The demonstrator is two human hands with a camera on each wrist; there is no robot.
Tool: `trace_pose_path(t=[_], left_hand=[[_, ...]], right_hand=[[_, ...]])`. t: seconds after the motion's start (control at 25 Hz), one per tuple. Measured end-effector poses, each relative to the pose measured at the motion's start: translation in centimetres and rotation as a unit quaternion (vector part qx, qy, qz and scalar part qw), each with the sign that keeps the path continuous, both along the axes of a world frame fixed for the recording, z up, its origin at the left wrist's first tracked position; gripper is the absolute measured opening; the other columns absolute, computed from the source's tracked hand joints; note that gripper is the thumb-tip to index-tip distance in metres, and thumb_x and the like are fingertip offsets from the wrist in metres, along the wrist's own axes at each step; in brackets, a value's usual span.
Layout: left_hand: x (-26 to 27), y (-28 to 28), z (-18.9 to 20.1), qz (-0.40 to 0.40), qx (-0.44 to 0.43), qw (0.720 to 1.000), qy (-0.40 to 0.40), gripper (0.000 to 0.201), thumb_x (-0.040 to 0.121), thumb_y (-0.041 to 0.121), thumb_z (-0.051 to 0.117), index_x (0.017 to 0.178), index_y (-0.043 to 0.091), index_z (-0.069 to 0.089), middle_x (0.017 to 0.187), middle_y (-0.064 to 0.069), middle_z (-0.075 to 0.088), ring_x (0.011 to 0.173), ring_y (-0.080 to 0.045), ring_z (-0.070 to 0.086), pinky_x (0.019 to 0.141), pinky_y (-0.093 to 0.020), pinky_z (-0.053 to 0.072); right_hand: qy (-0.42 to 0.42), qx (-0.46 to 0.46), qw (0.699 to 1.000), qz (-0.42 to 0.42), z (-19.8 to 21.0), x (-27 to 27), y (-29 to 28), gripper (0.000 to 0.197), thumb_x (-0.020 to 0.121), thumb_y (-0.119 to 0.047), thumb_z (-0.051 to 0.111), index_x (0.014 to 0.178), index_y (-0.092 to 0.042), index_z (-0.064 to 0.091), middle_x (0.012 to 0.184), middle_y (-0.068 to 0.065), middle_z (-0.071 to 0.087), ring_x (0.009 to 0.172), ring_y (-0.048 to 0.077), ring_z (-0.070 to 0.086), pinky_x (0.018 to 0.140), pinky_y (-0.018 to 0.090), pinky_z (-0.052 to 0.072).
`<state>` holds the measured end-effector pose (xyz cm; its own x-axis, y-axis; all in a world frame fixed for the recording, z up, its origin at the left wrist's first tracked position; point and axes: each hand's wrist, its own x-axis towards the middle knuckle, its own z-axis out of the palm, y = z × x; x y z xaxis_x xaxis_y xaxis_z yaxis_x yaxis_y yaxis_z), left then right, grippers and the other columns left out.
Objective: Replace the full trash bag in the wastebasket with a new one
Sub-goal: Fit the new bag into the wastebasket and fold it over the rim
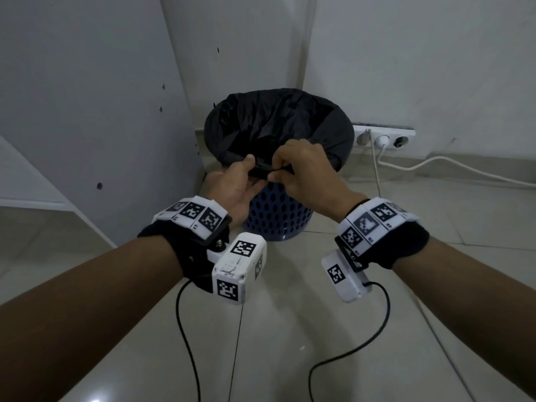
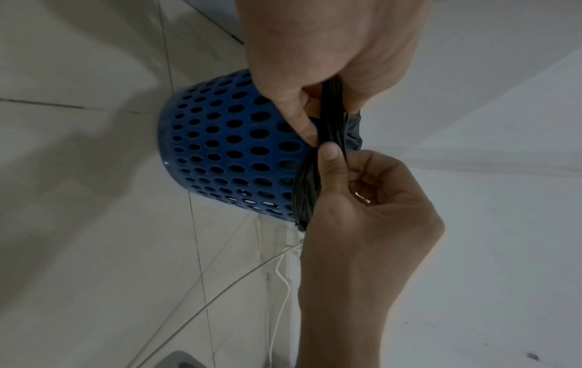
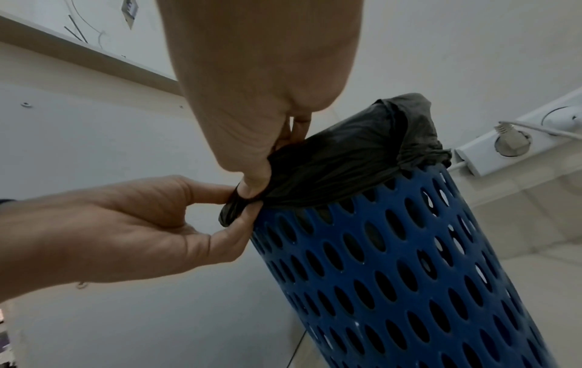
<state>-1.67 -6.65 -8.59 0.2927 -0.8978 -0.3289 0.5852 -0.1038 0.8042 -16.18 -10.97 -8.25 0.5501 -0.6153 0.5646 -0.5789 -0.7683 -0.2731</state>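
Observation:
A blue perforated wastebasket (image 1: 278, 219) stands on the floor in a corner, lined with a black trash bag (image 1: 278, 123) whose edge is folded over the rim. Both hands meet at the near rim. My left hand (image 1: 251, 169) pinches a gathered bunch of the bag's edge between thumb and fingers. My right hand (image 1: 280, 173) pinches the same bunch just to the right. In the left wrist view the twisted bag edge (image 2: 330, 112) runs between the left hand (image 2: 327, 124) and the right hand (image 2: 333, 161), beside the basket (image 2: 226, 154). The right wrist view shows the right hand (image 3: 261, 179) and the left hand (image 3: 239, 204) on the bag (image 3: 346, 169) above the basket (image 3: 393, 274).
A white power strip (image 1: 383, 137) with plugs sits low on the wall right of the basket, and its white cable (image 1: 435, 165) trails over the floor. A white cabinet panel (image 1: 87, 111) stands close on the left. Black wrist cables (image 1: 185, 329) loop over the tiled floor.

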Motion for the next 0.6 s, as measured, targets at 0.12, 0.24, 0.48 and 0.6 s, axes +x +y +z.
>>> trace_pose_path(t=[0.12,0.24,0.48,0.6], left_hand=[[-0.3,0.1,0.1,0.0,-0.011,1.0,0.014,0.023,0.096,0.0,0.053,0.117,-0.007,0.06,0.11,-0.02,0.069,0.091,-0.025,0.069,0.076,-0.035,0.061],[-0.3,0.1,-0.2,0.017,-0.006,0.999,0.036,0.022,0.092,-0.007,0.051,0.113,-0.011,0.058,0.119,-0.029,0.063,0.097,-0.03,0.066,0.08,-0.041,0.06],[-0.2,0.1,0.4,0.026,0.003,0.998,0.064,0.025,0.094,-0.007,0.046,0.116,-0.007,0.056,0.108,-0.022,0.066,0.104,-0.032,0.066,0.08,-0.043,0.06],[-0.4,-0.2,0.2,0.02,0.019,0.999,0.04,0.017,0.097,0.004,0.05,0.111,0.0,0.059,0.101,-0.014,0.068,0.094,-0.025,0.067,0.084,-0.04,0.058]], right_hand=[[0.055,-0.135,0.989,-0.03,-1.2,-0.1,0.6,0.016,0.086,-0.021,0.067,0.077,-0.013,0.057,0.078,0.002,0.052,0.072,0.024,0.047,0.066,0.033,0.019],[0.065,-0.263,0.96,-0.07,-3.0,-0.7,1.2,0.019,0.095,-0.024,0.064,0.08,-0.012,0.063,0.081,0.006,0.059,0.073,0.025,0.046,0.067,0.036,0.031],[0.024,-0.375,0.925,-0.06,-3.8,-1.5,0.9,0.015,0.088,-0.014,0.074,0.075,-0.012,0.067,0.077,0.003,0.062,0.069,0.023,0.05,0.066,0.036,0.037],[0.038,-0.4,0.914,-0.064,-4.0,-1.9,1.0,0.02,0.084,-0.006,0.075,0.069,-0.013,0.063,0.073,0.002,0.058,0.066,0.023,0.05,0.065,0.036,0.037]])
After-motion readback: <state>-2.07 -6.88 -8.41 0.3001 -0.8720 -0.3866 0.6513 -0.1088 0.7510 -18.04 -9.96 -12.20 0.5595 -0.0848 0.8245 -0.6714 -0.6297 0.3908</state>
